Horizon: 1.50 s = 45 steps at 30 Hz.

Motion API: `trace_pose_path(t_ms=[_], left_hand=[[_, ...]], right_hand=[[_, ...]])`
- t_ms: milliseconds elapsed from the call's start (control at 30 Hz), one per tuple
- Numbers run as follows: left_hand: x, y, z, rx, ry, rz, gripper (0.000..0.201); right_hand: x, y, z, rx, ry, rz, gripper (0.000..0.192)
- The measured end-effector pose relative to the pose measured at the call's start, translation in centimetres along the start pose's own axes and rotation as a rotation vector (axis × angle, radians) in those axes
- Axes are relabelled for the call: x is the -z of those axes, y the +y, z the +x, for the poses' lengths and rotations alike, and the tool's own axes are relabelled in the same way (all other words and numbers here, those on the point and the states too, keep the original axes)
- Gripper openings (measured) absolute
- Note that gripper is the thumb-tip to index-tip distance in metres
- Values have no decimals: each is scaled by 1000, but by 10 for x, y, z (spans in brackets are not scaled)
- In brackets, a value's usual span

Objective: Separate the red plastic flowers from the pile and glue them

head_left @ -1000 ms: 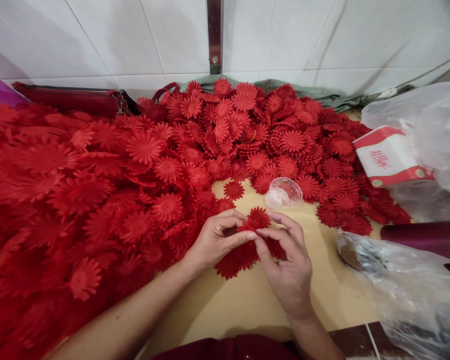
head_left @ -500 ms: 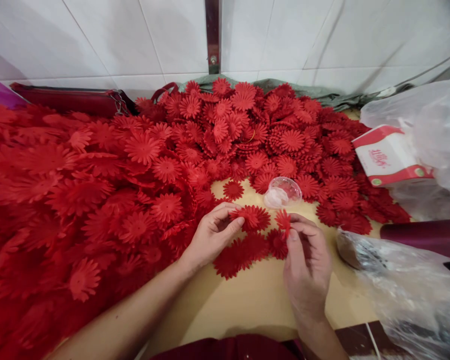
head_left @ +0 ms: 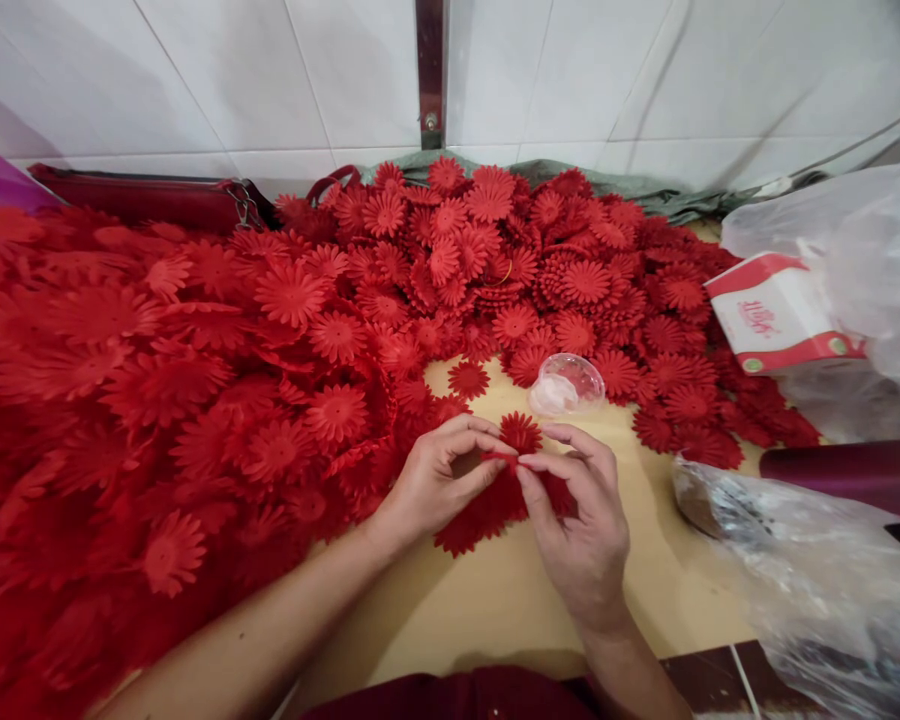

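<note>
My left hand (head_left: 442,478) pinches a red artificial flower piece (head_left: 504,457) between thumb and fingertips, seen nearly edge-on. The thumb and forefinger of my right hand (head_left: 579,515) close on it from the other side, so the fingertips of both hands almost meet. Whether one layer or several are held there, I cannot tell. Just beyond the fingers another red flower piece (head_left: 521,432) shows its face. Under the hands more red flower pieces (head_left: 465,528) lie on the tabletop (head_left: 480,610), partly hidden. A single flower piece (head_left: 469,379) rests farther back.
Heaped red flower pieces (head_left: 292,295) cover the left and back of the table. A clear round plastic tub (head_left: 570,383) with something whitish stands beyond my right hand. To the right are a red-and-white box (head_left: 780,312), a dark purple cylinder (head_left: 840,472) and a clear plastic bag (head_left: 810,580).
My right hand has moved left, bringing its red flower piece to my left hand's fingertips. The two hands, apart before, now meet over the pieces on the table.
</note>
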<state>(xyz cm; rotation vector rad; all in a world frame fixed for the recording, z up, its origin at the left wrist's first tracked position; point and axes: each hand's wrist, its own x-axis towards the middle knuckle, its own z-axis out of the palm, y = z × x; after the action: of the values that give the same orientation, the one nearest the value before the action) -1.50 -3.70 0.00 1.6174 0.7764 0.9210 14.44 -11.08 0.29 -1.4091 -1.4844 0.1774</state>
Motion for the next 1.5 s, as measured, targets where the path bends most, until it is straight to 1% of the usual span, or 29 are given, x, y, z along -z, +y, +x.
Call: trace_pose_path(t_ms=[33, 100, 167, 233, 300, 367, 533, 667, 733, 833, 900, 967, 1033, 1100, 1200, 1267, 1333, 1367, 1433, 1467, 1500], left_hand=[[0, -1, 0, 0, 9, 10, 14], [1, -2, 0, 1, 61, 14, 23], [3, -1, 1, 10, 135, 5, 29], [5, 0, 1, 24, 200, -6, 28], [6, 1, 1, 33, 230, -12, 27], [6, 3, 1, 26, 237, -18, 26], [5, 4, 1, 5, 260, -37, 25], [5, 3, 3, 21, 324, -101, 21], [4, 1, 4, 42, 359, -166, 17], [4, -4, 6, 72, 411, -298, 14], [5, -9, 7, 87, 450, -362, 19], [6, -12, 8, 105, 468, -406, 29], [7, -13, 9, 123, 468, -433, 38], [7, -11, 9, 102, 482, -411, 41], [5, -1, 6, -45, 547, -268, 37], [0, 10, -1, -171, 572, -140, 34], [-7, 22, -10, -296, 525, -22, 37], [-11, 27, -15, -378, 461, 19, 39], [-19, 36, -24, -502, 258, 43, 42], [-24, 39, -27, -546, 133, 35, 41], [-28, 40, -29, -562, 13, 17, 38]], right_hand=[[0, 0, -1, -15, 11, 15, 13], [-1, 0, -3, -81, 35, 112, 13], [-1, 0, -5, -189, 71, 252, 14], [-2, -1, -5, -300, 115, 339, 12], [-2, -2, -3, -379, 147, 341, 13], [-2, -2, -1, -420, 163, 329, 14], [-4, 1, -3, -453, 153, 292, 15], [-6, 7, -9, -399, 97, 226, 16], [-6, 7, -11, -337, 18, 175, 19], [-4, 3, -8, -147, -174, 102, 20], [-3, 0, -5, -15, -247, 39, 23], [-3, -2, -1, 62, -235, -36, 28], [-3, -1, 0, 84, -194, -106, 30], [-5, 1, -2, 102, -153, -183, 26], [-10, 4, -6, 144, -127, -300, 19], [-13, 4, -9, 173, -156, -317, 16], [-14, 2, -10, 207, -200, -260, 15], [-13, 1, -10, 230, -207, -212, 17], [-11, 1, -10, 247, -172, -146, 21], [-9, 1, -10, 238, -129, -141, 23], [-8, 3, -10, 212, -82, -151, 24]])
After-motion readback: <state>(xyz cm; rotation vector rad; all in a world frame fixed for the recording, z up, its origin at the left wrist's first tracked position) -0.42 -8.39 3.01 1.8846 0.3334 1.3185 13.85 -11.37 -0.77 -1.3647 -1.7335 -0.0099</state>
